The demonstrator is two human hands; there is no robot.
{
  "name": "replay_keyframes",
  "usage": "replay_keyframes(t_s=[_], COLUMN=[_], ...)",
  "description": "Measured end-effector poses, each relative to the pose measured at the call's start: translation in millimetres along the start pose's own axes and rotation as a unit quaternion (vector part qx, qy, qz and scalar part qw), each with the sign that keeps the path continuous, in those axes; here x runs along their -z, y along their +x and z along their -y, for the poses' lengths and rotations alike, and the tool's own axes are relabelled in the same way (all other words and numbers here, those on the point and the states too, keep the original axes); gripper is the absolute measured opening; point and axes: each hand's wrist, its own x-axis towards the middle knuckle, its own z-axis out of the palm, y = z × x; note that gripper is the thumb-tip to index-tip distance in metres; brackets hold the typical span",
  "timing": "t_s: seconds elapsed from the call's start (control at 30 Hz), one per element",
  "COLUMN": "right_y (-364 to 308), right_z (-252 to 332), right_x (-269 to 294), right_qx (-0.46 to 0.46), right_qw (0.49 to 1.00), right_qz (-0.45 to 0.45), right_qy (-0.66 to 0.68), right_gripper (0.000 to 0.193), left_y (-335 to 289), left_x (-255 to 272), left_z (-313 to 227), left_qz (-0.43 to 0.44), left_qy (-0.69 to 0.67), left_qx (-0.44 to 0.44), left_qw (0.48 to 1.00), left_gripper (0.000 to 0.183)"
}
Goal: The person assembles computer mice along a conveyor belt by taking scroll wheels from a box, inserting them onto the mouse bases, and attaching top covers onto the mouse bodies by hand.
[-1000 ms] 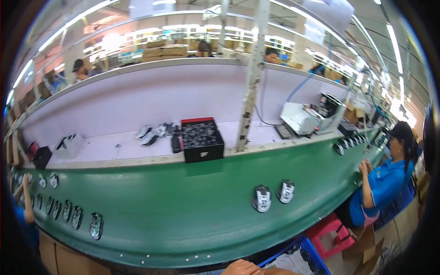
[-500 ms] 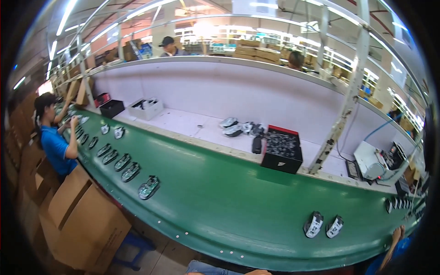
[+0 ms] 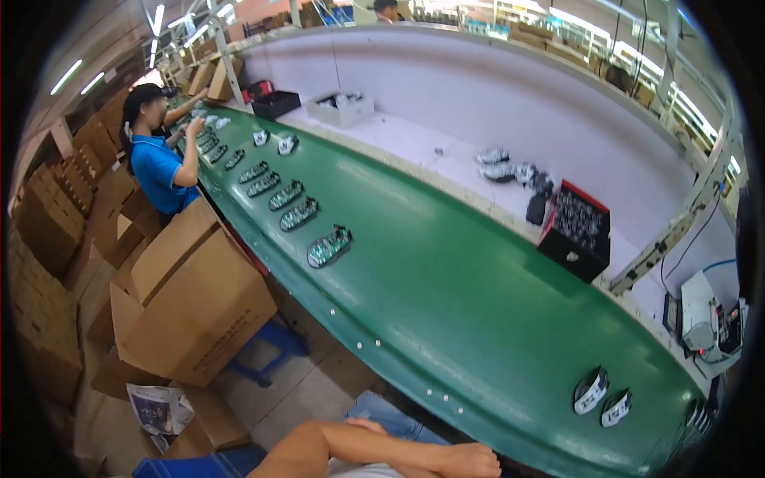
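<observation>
My left forearm crosses my lap along the lower edge, and my left hand (image 3: 472,461) has its fingers curled in. What lies under those fingers is hidden. Beyond the left forearm, part of my right hand (image 3: 367,425) rests on my jeans, its fingers mostly covered. Both hands are off the green work surface (image 3: 446,279). On it, a line of dark mouse-like shells with green circuit boards (image 3: 329,247) stretches to the far left. Two black-and-white curved shells (image 3: 591,390) stand at the right, nearest my left hand.
A co-worker in blue (image 3: 163,171) reaches over the far left end. Cardboard boxes (image 3: 191,319) and a blue stool (image 3: 275,348) stand left of the table edge. The back shelf holds a black box of small parts (image 3: 572,256), a white bin (image 3: 343,114) and a white device (image 3: 700,315).
My view has swung left and down, so the table's things sit farther right in the picture. My left forearm and more of my hands have come into view.
</observation>
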Motion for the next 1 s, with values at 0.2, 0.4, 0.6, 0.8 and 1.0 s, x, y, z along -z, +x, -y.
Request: replay_keyframes(t_s=[0.2, 0.4, 0.6, 0.8, 1.0], right_y=[-15, -22, -23, -23, -32], right_z=[-14, -13, -1, -19, -16], right_x=[-21, 5, -43, 4, -16], right_qx=[0.275, 0.229, 0.204, 0.362, 0.475], right_qw=[0.83, 0.812, 0.879, 0.667, 0.56], right_qz=[-0.008, -0.128, -0.047, -0.074, -0.04], right_qy=[-0.486, -0.522, -0.428, -0.647, -0.677], right_gripper=[0.031, 0.029, 0.026, 0.031, 0.038], left_y=[-12, -5, -7, -2, 0], left_x=[-4, -5, 1, 5, 6], left_z=[-13, -13, -17, -19, -16], left_qz=[-0.014, 0.005, -0.013, 0.021, -0.026], left_qy=[-0.04, -0.04, -0.02, -0.037, -0.017], left_qx=[0.093, 0.073, 0.08, 0.08, 0.054], left_qw=[0.995, 0.997, 0.996, 0.996, 0.998], left_gripper=[0.021, 0.022, 0.023, 0.023, 0.021])
